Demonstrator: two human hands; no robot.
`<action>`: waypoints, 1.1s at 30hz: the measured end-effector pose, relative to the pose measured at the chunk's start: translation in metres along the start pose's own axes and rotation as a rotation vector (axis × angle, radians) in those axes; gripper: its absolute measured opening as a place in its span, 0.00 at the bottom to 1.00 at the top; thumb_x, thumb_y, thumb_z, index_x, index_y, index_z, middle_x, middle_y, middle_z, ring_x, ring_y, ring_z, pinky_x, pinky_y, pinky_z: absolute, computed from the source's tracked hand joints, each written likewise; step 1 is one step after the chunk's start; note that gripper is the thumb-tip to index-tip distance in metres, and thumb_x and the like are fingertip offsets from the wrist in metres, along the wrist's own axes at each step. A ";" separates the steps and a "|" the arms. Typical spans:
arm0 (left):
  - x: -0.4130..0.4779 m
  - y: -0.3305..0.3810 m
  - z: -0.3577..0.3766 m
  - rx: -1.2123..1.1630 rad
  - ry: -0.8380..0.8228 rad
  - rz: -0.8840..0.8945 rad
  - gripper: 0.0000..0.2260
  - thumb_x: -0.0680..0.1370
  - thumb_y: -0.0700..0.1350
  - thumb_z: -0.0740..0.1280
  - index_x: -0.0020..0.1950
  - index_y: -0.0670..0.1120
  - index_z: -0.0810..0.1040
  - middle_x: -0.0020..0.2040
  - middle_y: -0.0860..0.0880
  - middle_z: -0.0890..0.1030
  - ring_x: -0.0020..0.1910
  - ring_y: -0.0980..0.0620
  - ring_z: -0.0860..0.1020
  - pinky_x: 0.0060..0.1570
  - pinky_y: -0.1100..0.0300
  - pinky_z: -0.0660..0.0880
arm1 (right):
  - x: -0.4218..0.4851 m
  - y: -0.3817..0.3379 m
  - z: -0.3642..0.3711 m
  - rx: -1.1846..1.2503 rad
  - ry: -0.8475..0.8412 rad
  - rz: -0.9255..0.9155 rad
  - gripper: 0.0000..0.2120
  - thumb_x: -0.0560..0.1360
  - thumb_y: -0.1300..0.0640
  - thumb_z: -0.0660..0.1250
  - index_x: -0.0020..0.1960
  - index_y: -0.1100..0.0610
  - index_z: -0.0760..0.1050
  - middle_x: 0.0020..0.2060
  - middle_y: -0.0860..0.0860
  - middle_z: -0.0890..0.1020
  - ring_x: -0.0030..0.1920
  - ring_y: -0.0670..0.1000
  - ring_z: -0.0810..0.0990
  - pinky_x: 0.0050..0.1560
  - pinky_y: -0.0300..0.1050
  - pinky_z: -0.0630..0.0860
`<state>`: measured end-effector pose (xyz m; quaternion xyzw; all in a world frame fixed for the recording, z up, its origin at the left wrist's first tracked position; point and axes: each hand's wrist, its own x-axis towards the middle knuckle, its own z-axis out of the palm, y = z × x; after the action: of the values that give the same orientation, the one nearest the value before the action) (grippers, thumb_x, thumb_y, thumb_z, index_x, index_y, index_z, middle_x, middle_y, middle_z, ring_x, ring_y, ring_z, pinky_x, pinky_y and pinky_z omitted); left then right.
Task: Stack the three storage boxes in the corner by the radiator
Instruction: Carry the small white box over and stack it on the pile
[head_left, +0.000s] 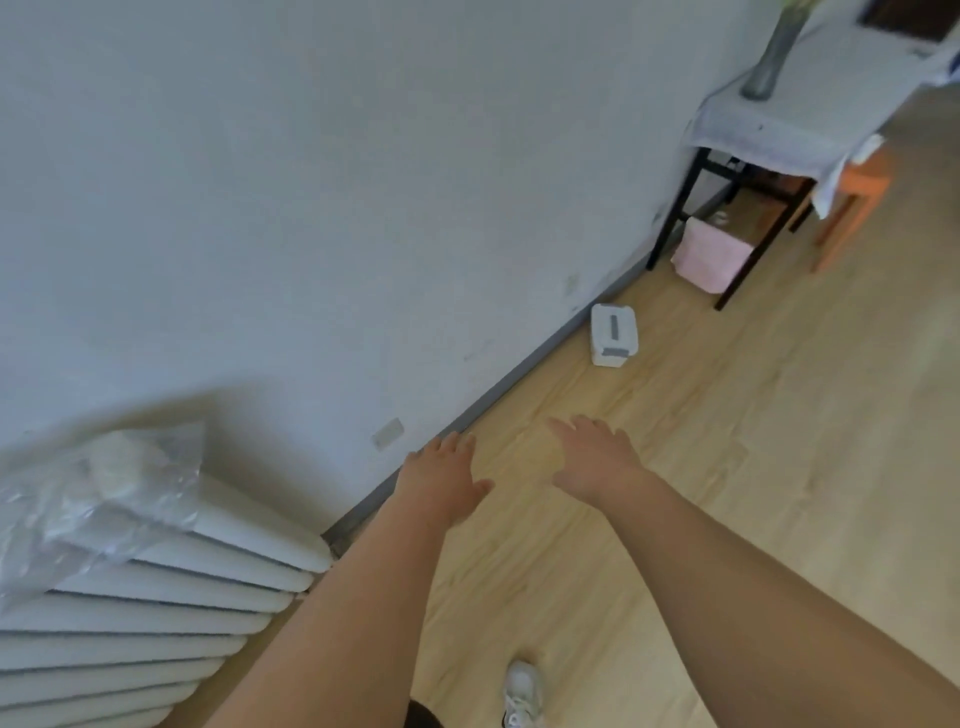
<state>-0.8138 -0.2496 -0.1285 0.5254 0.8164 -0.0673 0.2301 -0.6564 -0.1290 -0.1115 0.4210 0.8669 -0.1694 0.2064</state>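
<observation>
Reaching forward, left hand (441, 480) and right hand (597, 462) (fingers spread, empty) above floor (727, 467); 1 white box (613, 335) lies well apart.

Only 1 white storage box (613, 335) showed, small and soft at center right. Radiator (156, 613) was cut off at lower left, partly under crumpled plastic (93, 499). Vase (774, 52) cropped at top edge. Sneaker (522, 693) cut at bottom.
</observation>
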 end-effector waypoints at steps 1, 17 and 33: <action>0.011 0.014 -0.003 0.011 -0.001 0.026 0.32 0.80 0.60 0.56 0.78 0.50 0.48 0.79 0.48 0.52 0.77 0.47 0.53 0.73 0.46 0.55 | 0.003 0.017 -0.003 0.015 0.003 0.029 0.36 0.77 0.52 0.64 0.79 0.48 0.49 0.77 0.55 0.58 0.75 0.59 0.58 0.74 0.61 0.56; 0.219 0.126 -0.065 0.175 -0.119 0.316 0.31 0.80 0.59 0.56 0.78 0.48 0.49 0.78 0.47 0.55 0.76 0.46 0.56 0.72 0.44 0.58 | 0.111 0.169 -0.058 0.142 -0.005 0.317 0.37 0.77 0.48 0.65 0.79 0.47 0.47 0.77 0.54 0.57 0.76 0.57 0.57 0.75 0.57 0.55; 0.400 0.259 -0.121 0.309 -0.200 0.477 0.31 0.81 0.58 0.54 0.79 0.47 0.49 0.78 0.45 0.54 0.76 0.44 0.56 0.72 0.44 0.58 | 0.214 0.323 -0.132 0.239 0.047 0.473 0.37 0.77 0.48 0.65 0.79 0.48 0.49 0.77 0.54 0.58 0.76 0.56 0.59 0.74 0.56 0.58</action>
<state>-0.7572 0.2379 -0.1655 0.7219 0.6234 -0.1859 0.2359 -0.5462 0.2635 -0.1439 0.6370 0.7229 -0.2078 0.1688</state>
